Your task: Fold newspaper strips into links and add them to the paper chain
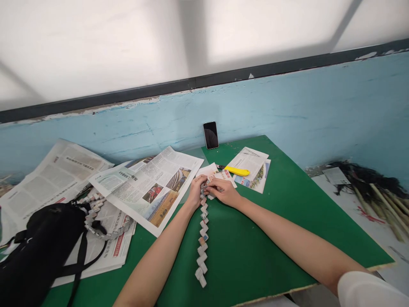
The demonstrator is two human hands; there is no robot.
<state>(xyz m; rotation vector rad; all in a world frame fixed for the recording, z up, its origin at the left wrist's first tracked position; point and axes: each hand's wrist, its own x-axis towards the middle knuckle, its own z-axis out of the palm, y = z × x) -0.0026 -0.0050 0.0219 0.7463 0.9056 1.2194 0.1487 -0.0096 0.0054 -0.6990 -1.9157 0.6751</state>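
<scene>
Under and right of the fingers, green table (287, 226), front edge bodyward. Left of them, newspaper sheet (153, 187), edge near left forearm. From fingertips toward body, folded-paper chain (203, 248), long axis nearly straight, far end at fingers. Left hand (195, 192) and right hand (227, 192) equally near, both pinching that end. Just beyond, rightward: yellow cutter (237, 171).

The tabletop (287, 221) is green; the wall (271, 102) at twelve o'clock is pale blue. The zigzag paper chain (202, 243) looks mostly grey-white, perhaps with faint orange and blue. The knife (237, 171) at one o'clock is yellow, the bag (47, 238) at eight black.
</scene>
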